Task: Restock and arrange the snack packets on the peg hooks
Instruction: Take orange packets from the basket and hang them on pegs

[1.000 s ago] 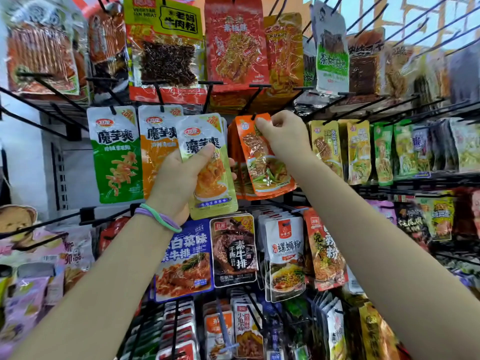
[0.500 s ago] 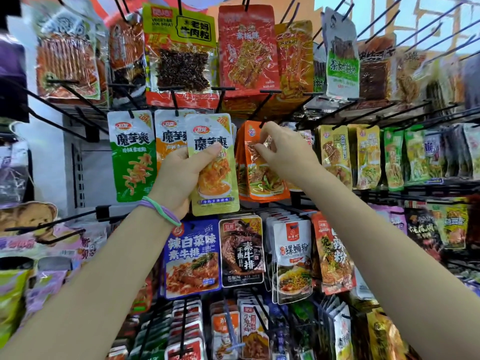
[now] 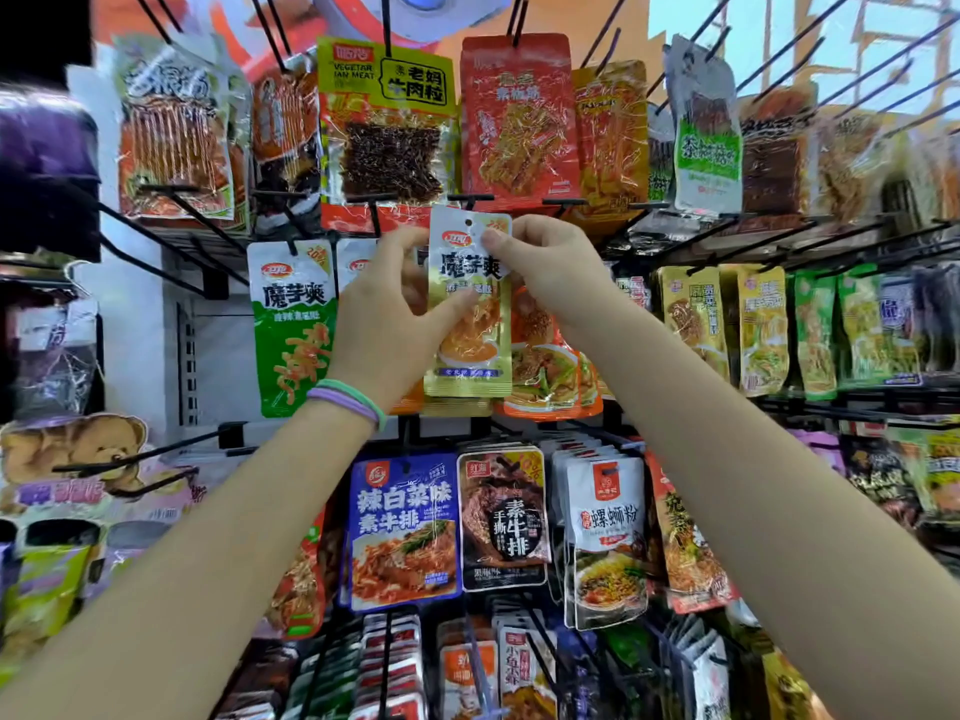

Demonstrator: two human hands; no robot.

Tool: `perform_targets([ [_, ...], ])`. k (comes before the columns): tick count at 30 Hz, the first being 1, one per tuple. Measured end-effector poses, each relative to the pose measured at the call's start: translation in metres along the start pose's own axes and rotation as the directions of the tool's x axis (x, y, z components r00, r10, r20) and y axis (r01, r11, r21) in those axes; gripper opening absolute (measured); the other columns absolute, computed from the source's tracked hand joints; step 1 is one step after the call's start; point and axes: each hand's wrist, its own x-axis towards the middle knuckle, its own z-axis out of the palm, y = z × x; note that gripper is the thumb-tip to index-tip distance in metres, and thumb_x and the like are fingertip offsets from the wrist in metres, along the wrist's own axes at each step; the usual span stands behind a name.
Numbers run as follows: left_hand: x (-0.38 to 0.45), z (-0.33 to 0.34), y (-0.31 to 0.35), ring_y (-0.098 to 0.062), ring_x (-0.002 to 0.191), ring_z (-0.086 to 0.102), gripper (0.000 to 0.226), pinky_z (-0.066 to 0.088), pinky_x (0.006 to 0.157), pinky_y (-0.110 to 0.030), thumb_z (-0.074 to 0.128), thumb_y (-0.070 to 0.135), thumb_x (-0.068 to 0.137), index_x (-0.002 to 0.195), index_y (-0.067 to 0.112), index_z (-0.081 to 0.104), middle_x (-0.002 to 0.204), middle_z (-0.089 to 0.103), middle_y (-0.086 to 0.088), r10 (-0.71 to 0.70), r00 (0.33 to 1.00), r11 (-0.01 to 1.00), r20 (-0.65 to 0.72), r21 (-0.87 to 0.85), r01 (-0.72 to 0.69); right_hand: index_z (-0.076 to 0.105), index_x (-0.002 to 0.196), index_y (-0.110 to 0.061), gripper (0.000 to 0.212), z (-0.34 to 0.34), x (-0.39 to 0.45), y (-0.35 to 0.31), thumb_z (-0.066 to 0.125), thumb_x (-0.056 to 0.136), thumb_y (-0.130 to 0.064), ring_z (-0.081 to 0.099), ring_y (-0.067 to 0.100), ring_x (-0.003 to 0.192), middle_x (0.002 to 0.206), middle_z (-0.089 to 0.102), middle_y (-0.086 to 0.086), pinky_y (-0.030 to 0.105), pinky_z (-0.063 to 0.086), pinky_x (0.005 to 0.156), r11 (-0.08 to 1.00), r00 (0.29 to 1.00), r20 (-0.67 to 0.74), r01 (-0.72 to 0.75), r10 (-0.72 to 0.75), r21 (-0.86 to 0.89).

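Observation:
A yellow-gold snack packet with white top and a small hang hole is held upright in front of the middle row of pegs. My left hand grips its left side, thumb across the front. My right hand pinches its upper right corner. The packet's hole sits just below a black peg hook tip. Behind it hang orange packets; a green packet of the same brand hangs to the left.
Rows of black peg hooks carry many snack packets: large red and yellow bags above, blue and black packets below, yellow-green packets to the right. Bare peg arms jut out at the left.
My right hand left the orange packets and came onto the yellow packet's top corner. My left hand raised the packet up and to the right, in front of the orange ones.

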Motion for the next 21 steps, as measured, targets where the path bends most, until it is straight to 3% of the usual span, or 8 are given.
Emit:
perform_targets([
  [3,0.002,-0.006,-0.015,-0.029,0.129,0.048,0.067,0.04,0.109,-0.04,0.066,0.044,0.094,0.148,0.011,0.044,0.14,0.051,-0.012,0.285,0.958,0.898,0.029,0.341,-0.278,0.064,0.087,-0.019,0.013,0.007,0.009,0.001,0.063,0.099,-0.022,0.052,0.016,0.065,0.075,0.057,0.002,0.03,0.048,0.055,0.997,0.997,0.037,-0.065,0.063,0.037],
  [5,0.005,-0.007,-0.021,-0.029,0.147,0.033,0.069,0.028,0.118,-0.046,0.051,0.052,0.099,0.154,0.013,0.039,0.159,0.035,-0.013,0.285,0.946,0.822,0.154,0.469,-0.324,0.065,0.089,-0.02,0.011,0.013,0.015,0.005,0.063,0.099,-0.022,0.06,0.023,0.076,0.083,0.061,0.006,0.041,0.058,0.068,0.99,0.993,0.04,-0.115,0.112,0.076],
  [7,0.006,-0.007,-0.022,-0.024,0.156,0.014,0.073,0.016,0.123,-0.048,0.039,0.058,0.098,0.16,0.02,0.031,0.17,0.017,-0.005,0.192,0.946,0.81,0.261,0.503,-0.302,0.064,0.089,-0.018,0.011,0.017,0.02,0.007,0.062,0.099,-0.022,0.062,0.026,0.084,0.091,0.062,0.01,0.045,0.06,0.075,0.983,0.989,0.032,-0.148,0.146,0.111],
  [10,0.006,-0.007,-0.023,-0.015,0.158,-0.002,0.078,0.002,0.125,-0.046,0.026,0.063,0.095,0.163,0.027,0.015,0.172,0.002,0.006,0.125,0.938,0.805,0.323,0.52,-0.286,0.065,0.098,-0.012,0.015,0.021,0.024,0.01,0.061,0.099,-0.026,0.062,0.028,0.09,0.1,0.061,0.012,0.044,0.061,0.075,0.974,0.983,0.023,-0.182,0.181,0.133],
  [13,0.006,-0.006,-0.027,-0.015,0.158,-0.003,0.077,0.001,0.126,-0.049,0.024,0.064,0.095,0.163,0.031,0.013,0.171,0.004,0.009,0.128,0.935,0.791,0.331,0.535,-0.297,0.06,0.115,0.004,0.048,0.025,0.025,0.012,0.061,0.094,-0.039,0.056,0.025,0.085,0.095,0.056,0.009,0.05,0.057,0.085,0.981,0.983,-0.025,-0.179,0.181,0.082],
  [15,0.006,-0.004,-0.03,-0.014,0.158,-0.003,0.076,0.001,0.125,-0.048,0.024,0.065,0.095,0.163,0.032,0.013,0.171,0.005,0.01,0.133,0.932,0.791,0.336,0.531,-0.304,0.057,0.115,0.006,0.057,0.025,0.027,0.013,0.061,0.09,-0.045,0.052,0.023,0.083,0.092,0.052,0.007,0.047,0.054,0.084,0.987,0.986,-0.052,-0.154,0.156,0.043],
  [18,0.005,-0.004,-0.031,-0.014,0.158,-0.002,0.079,0.001,0.125,-0.049,0.019,0.069,0.094,0.163,0.032,0.015,0.171,0.005,0.01,0.156,0.929,0.792,0.335,0.52,-0.321,0.064,0.092,-0.012,0.026,0.024,0.028,0.017,0.062,0.095,-0.037,0.055,0.026,0.083,0.089,0.058,0.009,0.057,0.055,0.082,0.99,0.991,-0.039,-0.126,0.129,0.069],
  [21,0.003,-0.004,-0.03,-0.014,0.158,-0.003,0.083,0.0,0.126,-0.049,0.014,0.071,0.09,0.163,0.032,0.012,0.171,0.001,0.011,0.16,0.926,0.792,0.341,0.516,-0.327,0.069,0.09,-0.019,0.013,0.02,0.026,0.022,0.063,0.097,-0.029,0.065,0.039,0.092,0.093,0.066,0.01,0.057,0.054,0.091,0.989,0.993,-0.024,-0.109,0.112,0.102],
])
